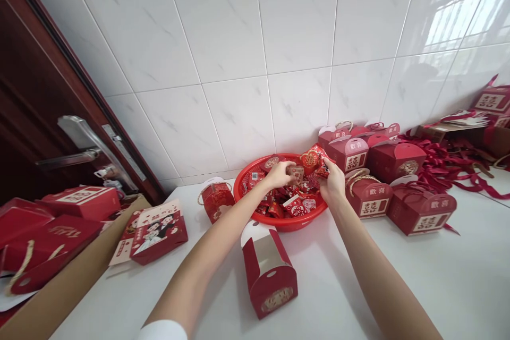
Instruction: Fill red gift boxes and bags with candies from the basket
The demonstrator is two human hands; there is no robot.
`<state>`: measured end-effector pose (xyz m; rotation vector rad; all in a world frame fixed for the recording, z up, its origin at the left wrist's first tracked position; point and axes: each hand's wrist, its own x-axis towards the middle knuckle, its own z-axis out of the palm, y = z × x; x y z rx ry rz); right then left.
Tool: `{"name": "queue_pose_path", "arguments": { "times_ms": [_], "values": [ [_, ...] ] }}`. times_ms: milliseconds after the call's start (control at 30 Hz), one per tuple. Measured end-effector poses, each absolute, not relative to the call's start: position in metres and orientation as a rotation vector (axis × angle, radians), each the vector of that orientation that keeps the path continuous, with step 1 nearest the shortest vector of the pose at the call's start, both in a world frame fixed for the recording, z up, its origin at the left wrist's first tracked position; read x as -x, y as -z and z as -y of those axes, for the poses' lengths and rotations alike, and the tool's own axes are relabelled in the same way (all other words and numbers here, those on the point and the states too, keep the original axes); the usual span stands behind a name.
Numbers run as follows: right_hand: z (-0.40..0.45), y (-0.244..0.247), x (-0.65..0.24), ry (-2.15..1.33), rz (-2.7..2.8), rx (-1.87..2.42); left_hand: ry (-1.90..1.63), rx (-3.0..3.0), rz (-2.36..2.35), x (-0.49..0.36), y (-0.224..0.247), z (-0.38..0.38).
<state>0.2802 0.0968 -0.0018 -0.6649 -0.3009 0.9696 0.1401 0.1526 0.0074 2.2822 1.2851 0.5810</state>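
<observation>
My left hand (280, 174) is over a red plastic basket (295, 224), its fingers closed on a small brown packet (295, 174). At the basket's right side, my right hand (333, 180) grips red candy packets (313, 159) with gold print; how many is unclear. Wrapped candies (297, 206), mostly red, fill the basket. In front of it, between my forearms, stands a dark red gift box (273, 276) with its top flaps up and its pale inside showing.
Closed red gift boxes (372, 196) with rope handles cluster right of the basket, before a pile of dark red ribbons (442, 162). Left are a red box (217, 201), a box printed with a couple (159, 234) and a carton (79, 265) of boxes. A tiled wall (235, 26) rises behind.
</observation>
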Motion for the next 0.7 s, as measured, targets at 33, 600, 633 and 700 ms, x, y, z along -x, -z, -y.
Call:
{"name": "queue_pose_path", "arguments": {
  "times_ms": [33, 600, 633, 700],
  "values": [
    [-0.097, 0.002, -0.280, -0.970, 0.305, 0.668, -0.657, -2.245, -1.264, -0.133, -0.010, -0.149],
    [-0.087, 0.009, -0.274, -1.029, 0.700, 0.714, -1.285, -1.395, -0.826, -0.071, 0.006, -0.068],
    [-0.087, 0.010, -0.274, -1.021, 0.713, 0.718, -1.287, -1.397, -0.819, -0.071, 0.006, -0.067],
    [-0.089, 0.012, -0.274, -1.006, 0.725, 0.731, -1.283, -1.391, -0.806, -0.071, 0.006, -0.067]
  ]
}}
